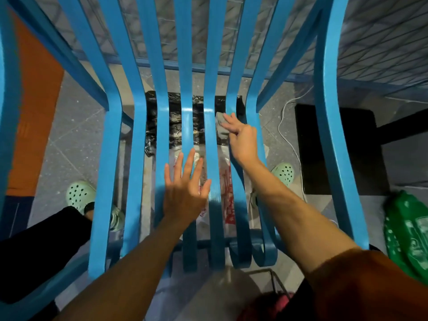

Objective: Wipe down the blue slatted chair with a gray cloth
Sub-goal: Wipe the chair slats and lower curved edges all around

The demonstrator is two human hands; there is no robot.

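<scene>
The blue slatted chair point(136, 140) fills the view from above, its curved slats running from the backrest at the top down to the rolled front edge. My right hand point(243, 140) presses a small gray cloth point(221, 125) against a slat right of the middle, near the bend between seat and back; fingers cover most of the cloth. My left hand point(185, 193) lies flat with fingers spread on the seat slats near the centre, holding nothing.
Under the seat lie a black plastic bag point(173, 121) and a white printed bag point(225, 181). My feet in pale green clogs point(80, 194) stand either side. A white cable point(287, 133), a black box point(342, 149) and a green bag point(407, 232) are at the right.
</scene>
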